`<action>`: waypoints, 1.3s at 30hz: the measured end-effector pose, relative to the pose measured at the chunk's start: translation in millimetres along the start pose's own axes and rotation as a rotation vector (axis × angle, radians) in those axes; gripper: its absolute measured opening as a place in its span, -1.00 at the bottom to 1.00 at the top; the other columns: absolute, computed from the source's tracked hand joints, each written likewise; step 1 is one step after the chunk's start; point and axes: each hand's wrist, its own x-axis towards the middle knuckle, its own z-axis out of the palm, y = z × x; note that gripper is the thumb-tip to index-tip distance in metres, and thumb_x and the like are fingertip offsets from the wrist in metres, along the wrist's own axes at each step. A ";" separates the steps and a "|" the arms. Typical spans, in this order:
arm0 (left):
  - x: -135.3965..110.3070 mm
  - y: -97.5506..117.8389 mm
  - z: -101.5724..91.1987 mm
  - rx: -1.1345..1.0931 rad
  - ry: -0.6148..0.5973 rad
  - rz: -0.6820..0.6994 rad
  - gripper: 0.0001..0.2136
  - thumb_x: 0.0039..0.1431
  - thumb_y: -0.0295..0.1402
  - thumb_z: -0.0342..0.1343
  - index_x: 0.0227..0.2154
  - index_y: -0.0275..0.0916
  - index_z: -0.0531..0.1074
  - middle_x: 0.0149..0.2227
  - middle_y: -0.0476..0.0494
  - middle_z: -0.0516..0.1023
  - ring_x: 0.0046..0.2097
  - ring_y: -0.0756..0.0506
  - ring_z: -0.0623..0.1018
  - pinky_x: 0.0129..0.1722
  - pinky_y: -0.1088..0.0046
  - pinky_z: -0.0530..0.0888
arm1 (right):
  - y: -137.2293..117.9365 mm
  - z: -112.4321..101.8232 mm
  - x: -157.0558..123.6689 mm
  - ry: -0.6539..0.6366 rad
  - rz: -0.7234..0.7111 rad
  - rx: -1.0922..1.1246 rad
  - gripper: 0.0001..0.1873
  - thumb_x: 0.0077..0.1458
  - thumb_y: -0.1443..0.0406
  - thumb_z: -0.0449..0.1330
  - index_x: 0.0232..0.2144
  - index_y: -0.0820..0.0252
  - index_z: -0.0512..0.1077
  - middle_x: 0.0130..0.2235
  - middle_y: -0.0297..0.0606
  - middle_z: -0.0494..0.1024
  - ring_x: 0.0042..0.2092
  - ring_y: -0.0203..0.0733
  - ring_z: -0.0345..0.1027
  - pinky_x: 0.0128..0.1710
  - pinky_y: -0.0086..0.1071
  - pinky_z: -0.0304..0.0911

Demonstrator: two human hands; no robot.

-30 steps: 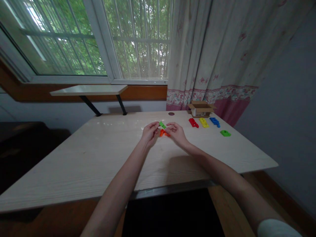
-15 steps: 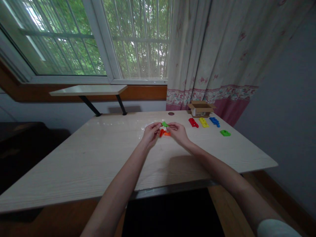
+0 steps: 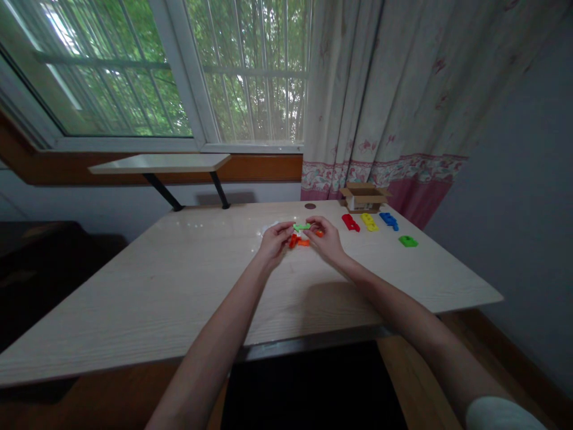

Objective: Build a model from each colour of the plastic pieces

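While both hands meet above the far middle of the table, a small bright green piece lies level between them, spanning the gap from fingertips to fingertips. The left hand pinches its left end, thumb and fingers brought nearly together. The right hand has its thumb and fingers bent around the other end, closed to about the thickness of the piece; an orange bit shows among those fingers, though whether it is gripped or merely behind them I cannot tell. Just below the green piece, more orange pieces sit close together near the left fingertips. Farther right, a red block, a yellow block and a blue block lie in a row, with a green block nearer the table's right edge. Behind the row stands an open cardboard box, its flaps spread. Beyond the table are a patterned curtain and a barred window, with a white shelf below the window on the left.
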 end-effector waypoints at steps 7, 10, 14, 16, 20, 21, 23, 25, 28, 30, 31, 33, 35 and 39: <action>-2.3 3.1 2.0 0.011 -0.004 -0.022 -0.61 -0.44 -0.34 0.41 -0.42 -0.35 0.51 -0.63 -0.01 0.44 -0.64 0.12 0.31 -0.66 0.60 0.17 | -2.3 0.4 -1.5 0.028 -0.023 -0.013 -0.75 -0.07 0.21 0.23 -0.28 0.14 0.40 -0.27 -0.25 0.49 -0.37 -0.26 0.33 -0.29 -0.33 0.30; -2.7 4.0 2.9 0.020 0.010 -0.024 -0.64 -0.42 -0.35 0.40 -0.44 -0.34 0.50 -0.62 -0.01 0.44 -0.64 0.12 0.30 -0.67 0.60 0.16 | -2.1 -0.2 -1.7 0.021 -0.009 -0.019 -0.72 -0.08 0.19 0.24 -0.26 0.14 0.41 -0.26 -0.23 0.50 -0.36 -0.26 0.34 -0.29 -0.33 0.30; -1.6 2.3 1.4 0.063 0.004 -0.036 -0.69 -0.36 -0.31 0.39 -0.51 -0.35 0.47 -0.68 0.03 0.37 -0.65 0.13 0.28 -0.68 0.61 0.12 | -3.2 -1.6 -1.1 0.017 0.021 -0.020 -0.70 -0.12 0.16 0.27 -0.29 0.15 0.45 -0.29 -0.23 0.52 -0.37 -0.25 0.33 -0.28 -0.32 0.30; -1.2 0.7 0.1 0.082 -0.024 -0.044 -0.68 -0.34 -0.27 0.38 -0.52 -0.36 0.47 -0.68 0.02 0.37 -0.65 0.13 0.28 -0.67 0.61 0.13 | -4.0 -2.1 -0.7 0.021 0.026 -0.016 -0.70 -0.13 0.15 0.28 -0.31 0.15 0.46 -0.32 -0.24 0.52 -0.38 -0.25 0.33 -0.30 -0.32 0.30; -1.7 -2.1 -1.0 0.096 -0.063 -0.056 -0.66 -0.33 -0.21 0.37 -0.51 -0.37 0.49 -0.65 -0.02 0.41 -0.65 0.12 0.29 -0.67 0.60 0.13 | -4.8 -2.1 -0.4 0.031 0.028 0.006 -0.70 -0.15 0.15 0.29 -0.33 0.16 0.47 -0.34 -0.24 0.52 -0.39 -0.26 0.32 -0.32 -0.34 0.29; -1.9 -2.5 -0.9 0.094 -0.064 -0.061 -0.65 -0.33 -0.21 0.37 -0.50 -0.37 0.49 -0.64 -0.02 0.42 -0.65 0.12 0.29 -0.66 0.60 0.15 | -4.8 -1.9 -0.5 0.032 0.033 0.011 -0.70 -0.15 0.14 0.29 -0.34 0.16 0.47 -0.35 -0.25 0.51 -0.40 -0.26 0.32 -0.33 -0.34 0.29; -2.2 -3.0 -0.5 0.088 -0.060 -0.067 -0.65 -0.33 -0.21 0.37 -0.50 -0.37 0.49 -0.64 -0.02 0.41 -0.65 0.12 0.30 -0.65 0.59 0.17 | -4.4 -1.2 -0.7 0.027 0.042 0.018 -0.70 -0.15 0.14 0.29 -0.34 0.15 0.47 -0.37 -0.26 0.51 -0.40 -0.27 0.31 -0.33 -0.34 0.29; -2.0 -3.1 0.0 0.086 -0.053 -0.058 -0.64 -0.36 -0.20 0.38 -0.51 -0.35 0.48 -0.65 0.00 0.40 -0.65 0.12 0.29 -0.65 0.59 0.17 | -3.7 -0.6 -0.7 0.020 0.044 0.017 -0.69 -0.16 0.13 0.29 -0.34 0.16 0.47 -0.36 -0.26 0.51 -0.41 -0.27 0.31 -0.34 -0.35 0.29; -1.4 -2.7 0.3 0.090 -0.050 -0.048 -0.62 -0.41 -0.19 0.39 -0.52 -0.33 0.46 -0.66 0.02 0.39 -0.66 0.12 0.28 -0.67 0.61 0.13 | -3.1 -1.6 0.8 0.015 0.035 -0.010 -0.69 -0.15 0.12 0.29 -0.35 0.17 0.46 -0.38 -0.26 0.50 -0.42 -0.27 0.31 -0.36 -0.35 0.28; -1.2 -2.0 0.1 0.099 -0.052 -0.042 -0.62 -0.43 -0.19 0.40 -0.52 -0.32 0.46 -0.66 0.03 0.40 -0.66 0.12 0.28 -0.67 0.61 0.12 | -4.3 -4.9 3.7 -0.003 -0.008 -0.065 -0.70 -0.12 0.11 0.27 -0.35 0.16 0.46 -0.39 -0.26 0.50 -0.41 -0.26 0.32 -0.35 -0.35 0.28; -1.2 -1.6 -0.1 0.105 -0.052 -0.035 -0.62 -0.43 -0.19 0.40 -0.53 -0.31 0.45 -0.67 0.03 0.39 -0.66 0.12 0.28 -0.67 0.61 0.13 | -5.6 -7.6 5.8 -0.038 -0.052 -0.112 -0.72 -0.10 0.11 0.26 -0.36 0.15 0.46 -0.38 -0.26 0.50 -0.39 -0.24 0.33 -0.33 -0.34 0.28; -1.4 -0.7 -0.7 0.124 -0.053 -0.024 -0.62 -0.42 -0.19 0.39 -0.54 -0.31 0.45 -0.67 0.03 0.39 -0.66 0.12 0.28 -0.66 0.60 0.13 | -8.8 -13.9 11.1 -0.162 -0.177 -0.229 -0.78 -0.04 0.14 0.24 -0.36 0.14 0.46 -0.36 -0.24 0.50 -0.32 -0.20 0.35 -0.25 -0.31 0.27; -2.0 0.1 -1.1 0.142 -0.057 -0.027 -0.63 -0.42 -0.17 0.39 -0.57 -0.32 0.44 -0.69 0.02 0.38 -0.66 0.12 0.27 -0.67 0.60 0.13 | -12.0 -20.0 16.9 -0.289 -0.301 -0.342 -0.83 0.02 0.17 0.20 -0.36 0.13 0.46 -0.32 -0.20 0.50 -0.23 -0.16 0.35 -0.17 -0.28 0.25; -3.5 0.7 -0.3 0.180 -0.074 -0.053 -0.64 -0.39 -0.16 0.37 -0.63 -0.34 0.42 -0.73 0.02 0.35 -0.68 0.13 0.22 -0.68 0.60 0.05 | -14.4 -28.8 26.9 -0.384 -0.396 -0.472 -0.83 0.06 0.21 0.17 -0.31 0.15 0.47 -0.25 -0.14 0.49 -0.17 -0.13 0.33 -0.15 -0.27 0.22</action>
